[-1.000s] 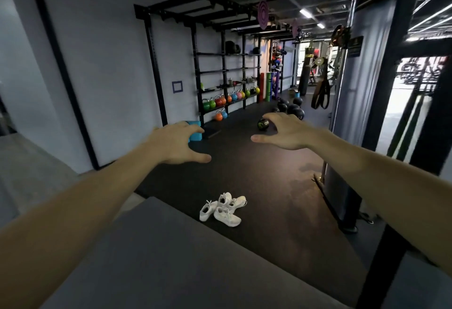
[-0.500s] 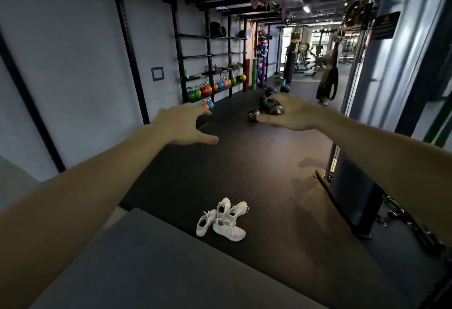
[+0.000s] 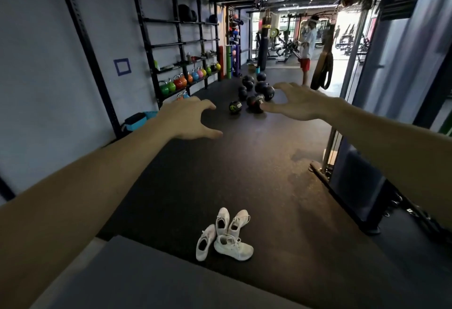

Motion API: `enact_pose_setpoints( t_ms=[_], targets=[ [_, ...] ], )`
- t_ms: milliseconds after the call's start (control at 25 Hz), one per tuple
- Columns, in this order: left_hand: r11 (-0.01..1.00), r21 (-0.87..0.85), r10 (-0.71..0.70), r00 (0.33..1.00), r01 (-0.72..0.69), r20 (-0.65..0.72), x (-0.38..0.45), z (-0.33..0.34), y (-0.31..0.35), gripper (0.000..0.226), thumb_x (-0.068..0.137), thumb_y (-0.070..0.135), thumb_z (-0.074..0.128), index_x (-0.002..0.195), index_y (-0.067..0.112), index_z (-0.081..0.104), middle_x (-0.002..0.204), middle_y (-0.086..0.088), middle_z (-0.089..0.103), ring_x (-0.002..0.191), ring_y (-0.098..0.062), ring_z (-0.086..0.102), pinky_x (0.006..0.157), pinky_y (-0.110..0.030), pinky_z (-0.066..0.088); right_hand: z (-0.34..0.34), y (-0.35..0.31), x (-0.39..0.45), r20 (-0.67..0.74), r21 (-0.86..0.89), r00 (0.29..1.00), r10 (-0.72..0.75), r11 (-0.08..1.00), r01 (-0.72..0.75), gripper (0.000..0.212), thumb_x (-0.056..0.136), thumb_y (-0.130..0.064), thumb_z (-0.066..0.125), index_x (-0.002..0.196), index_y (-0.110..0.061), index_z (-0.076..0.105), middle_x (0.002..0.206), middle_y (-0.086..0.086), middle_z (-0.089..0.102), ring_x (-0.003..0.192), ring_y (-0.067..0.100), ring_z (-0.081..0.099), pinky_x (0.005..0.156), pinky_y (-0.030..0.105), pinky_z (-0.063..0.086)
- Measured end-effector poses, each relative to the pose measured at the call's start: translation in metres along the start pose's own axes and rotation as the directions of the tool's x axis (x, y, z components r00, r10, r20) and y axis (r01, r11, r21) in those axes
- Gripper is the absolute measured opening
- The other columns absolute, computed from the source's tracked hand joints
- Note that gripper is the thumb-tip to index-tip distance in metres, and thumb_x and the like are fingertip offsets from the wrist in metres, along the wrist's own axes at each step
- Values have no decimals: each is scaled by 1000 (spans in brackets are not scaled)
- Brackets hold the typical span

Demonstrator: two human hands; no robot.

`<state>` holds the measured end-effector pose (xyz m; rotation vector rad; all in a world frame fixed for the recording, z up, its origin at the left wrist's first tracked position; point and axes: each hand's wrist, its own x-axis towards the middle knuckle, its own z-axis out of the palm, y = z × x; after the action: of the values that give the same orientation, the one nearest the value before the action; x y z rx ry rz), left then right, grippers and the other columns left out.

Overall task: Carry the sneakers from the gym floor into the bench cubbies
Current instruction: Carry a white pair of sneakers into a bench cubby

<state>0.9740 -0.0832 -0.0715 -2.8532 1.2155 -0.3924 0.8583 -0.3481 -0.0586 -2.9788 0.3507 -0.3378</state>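
Observation:
Several white sneakers [image 3: 226, 235] lie in a loose heap on the black rubber gym floor, just beyond the grey bench top [image 3: 156, 281] at the bottom of the view. My left hand [image 3: 188, 119] is stretched forward at chest height, fingers spread and loosely curved, holding nothing. My right hand [image 3: 297, 104] is held out the same way to the right, also empty. Both hands hover well above and beyond the sneakers. The bench cubbies are out of sight.
Black medicine balls [image 3: 254, 93] are scattered on the floor ahead. A rack with coloured kettlebells [image 3: 182, 81] lines the left wall. A cable machine [image 3: 362, 181] stands at the right. A person [image 3: 307, 49] stands far back.
The view has moved forward and tipped down, so the sneakers appear larger and nearer. Both hands stay stretched out and empty, drifting slightly apart.

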Motion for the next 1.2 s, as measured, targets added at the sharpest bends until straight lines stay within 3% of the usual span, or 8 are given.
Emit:
enact_pose_setpoints(
  t_ms=[280, 440, 640, 920, 1200],
  targets=[
    [999, 7, 33, 998, -34, 57, 145, 56, -99, 93, 59, 89, 44, 138, 42, 29, 146, 3, 36, 128, -23, 41, 97, -54, 41, 52, -1, 153, -35, 15, 998, 60, 998, -59, 96, 76, -81, 38, 148, -20, 21, 156, 10, 21, 137, 36, 27, 106, 50, 28],
    [995, -25, 103, 992, -101, 75, 215, 81, -140, 93, 58, 91, 44, 137, 43, 30, 143, 2, 38, 124, -24, 44, 94, -53, 42, 68, 1, 214, 8, -19, 988, 156, 988, -156, 97, 71, -87, 35, 148, -29, 17, 156, 6, 21, 138, 34, 27, 105, 55, 28],
    [971, -73, 231, 971, -227, 54, 292, 105, -180, 95, 57, 91, 45, 137, 42, 32, 144, 0, 38, 126, -27, 43, 99, -59, 35, 79, 0, 272, 0, -66, 958, 287, 956, -286, 107, 62, -95, 27, 147, -29, 19, 155, 7, 24, 135, 34, 32, 103, 54, 34],
    [896, -122, 432, 901, -427, 20, 391, 147, -248, 94, 61, 89, 47, 139, 40, 33, 147, 2, 35, 128, -26, 41, 100, -56, 32, 123, -27, 339, -41, -60, 866, 499, 864, -501, 102, 67, -90, 29, 147, -28, 20, 154, 8, 25, 134, 35, 34, 104, 54, 33],
    [800, -214, 579, 815, -561, 27, 461, 208, -237, 89, 63, 83, 54, 138, 39, 36, 148, 2, 36, 130, -27, 41, 104, -53, 33, 172, -11, 358, -27, -80, 757, 653, 754, -652, 99, 70, -87, 32, 148, -26, 20, 153, 10, 27, 135, 36, 31, 105, 59, 29]
  ],
)
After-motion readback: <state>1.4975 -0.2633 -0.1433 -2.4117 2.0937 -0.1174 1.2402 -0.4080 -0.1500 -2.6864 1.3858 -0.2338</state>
